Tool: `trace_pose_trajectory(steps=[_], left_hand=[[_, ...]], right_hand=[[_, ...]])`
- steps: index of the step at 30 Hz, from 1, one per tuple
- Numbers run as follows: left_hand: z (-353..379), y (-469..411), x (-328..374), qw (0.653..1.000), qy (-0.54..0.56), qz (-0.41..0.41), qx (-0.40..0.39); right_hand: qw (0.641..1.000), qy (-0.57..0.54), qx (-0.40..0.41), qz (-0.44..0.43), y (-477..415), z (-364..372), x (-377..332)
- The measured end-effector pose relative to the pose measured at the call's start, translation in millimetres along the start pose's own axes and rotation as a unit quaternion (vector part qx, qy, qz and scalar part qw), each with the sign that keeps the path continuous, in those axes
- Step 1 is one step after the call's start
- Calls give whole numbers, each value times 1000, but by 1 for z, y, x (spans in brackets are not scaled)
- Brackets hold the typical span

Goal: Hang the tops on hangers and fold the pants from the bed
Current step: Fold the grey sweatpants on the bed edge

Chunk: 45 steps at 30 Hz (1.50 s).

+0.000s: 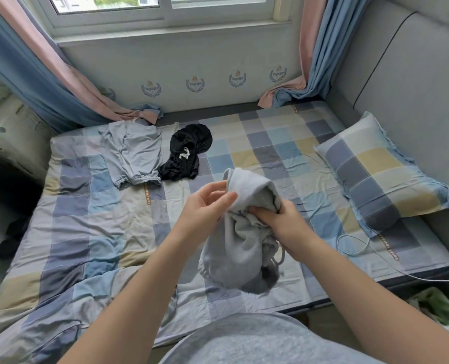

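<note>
A checked bed [92,232] fills the view, with a matching pillow [381,174] on its right side. Near the window lie a pale grey garment [131,153] and, just beside it, a crumpled black garment [189,153]. A bunched grey drawstring garment [233,248] hangs over the bed's middle. The left hand [207,208] pinches its upper edge, and the right hand [286,222] grips it with curled fingers.
</note>
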<state>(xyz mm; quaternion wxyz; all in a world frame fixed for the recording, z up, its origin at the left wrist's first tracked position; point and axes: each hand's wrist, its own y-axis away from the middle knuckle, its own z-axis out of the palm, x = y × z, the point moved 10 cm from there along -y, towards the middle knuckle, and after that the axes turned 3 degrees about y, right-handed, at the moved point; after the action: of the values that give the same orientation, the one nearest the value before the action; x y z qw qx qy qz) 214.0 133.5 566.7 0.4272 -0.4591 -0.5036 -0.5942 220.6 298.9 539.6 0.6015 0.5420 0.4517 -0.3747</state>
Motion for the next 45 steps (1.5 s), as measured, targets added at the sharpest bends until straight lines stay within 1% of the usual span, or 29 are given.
trace_pose_trajectory(steps=[2,4,5,7,9,11,14,15,17,19,22,24,27,29,33,35,37,41,42,44,45], left_hand=[[9,4,-13,997,-57,-21,-47],[18,9,-25,991,-94,-31,-91],[22,12,-30,988,-102,-36,-109],[30,15,-39,985,-79,-49,-148],[31,14,-42,984,-68,-46,-158],[26,11,-41,989,-55,-28,-132],[10,4,-37,998,-6,-4,-56],[3,2,-37,1000,11,-7,-25],[-12,0,-39,996,72,-37,24],[-21,-1,-42,986,140,-80,51],[-19,0,-42,968,212,-134,33],[-15,2,-45,961,222,-163,28],[-7,6,-46,955,232,-185,4],[-1,8,-41,951,251,-180,-33],[3,10,-29,947,260,-167,-87],[0,10,-25,949,247,-171,-93],[-9,6,-22,954,239,-162,-80],[-33,-5,-25,940,313,-129,-31],[-35,-7,-27,941,314,-125,-29],[-35,-7,-40,951,276,-140,-27],[-31,-6,-47,955,250,-152,-33]], right_hand=[[999,-44,27,7,-1,-8,-3],[995,-97,34,7,0,-10,-10],[992,-120,36,7,1,-10,-14],[988,-149,43,8,3,-10,-21],[983,-178,52,19,5,-10,-26],[975,-214,47,34,5,-8,-26],[963,-266,7,35,4,-1,-30],[958,-284,-15,26,4,2,-33],[951,-305,-42,12,2,2,-35],[960,-276,-37,11,1,-5,-31],[987,-145,-67,2,5,-2,-26],[994,-52,-100,-13,9,9,-21],[984,123,-122,-44,12,23,-9],[971,199,-123,-44,8,28,2],[963,225,-141,-40,-1,40,15],[956,256,-138,-47,-8,43,15],[954,266,-126,-52,-13,41,11],[975,207,-60,-48,-23,19,-4],[982,172,-53,-48,-22,16,-9],[993,100,-54,-32,-22,16,-15],[995,85,-45,-21,-23,15,-15]])
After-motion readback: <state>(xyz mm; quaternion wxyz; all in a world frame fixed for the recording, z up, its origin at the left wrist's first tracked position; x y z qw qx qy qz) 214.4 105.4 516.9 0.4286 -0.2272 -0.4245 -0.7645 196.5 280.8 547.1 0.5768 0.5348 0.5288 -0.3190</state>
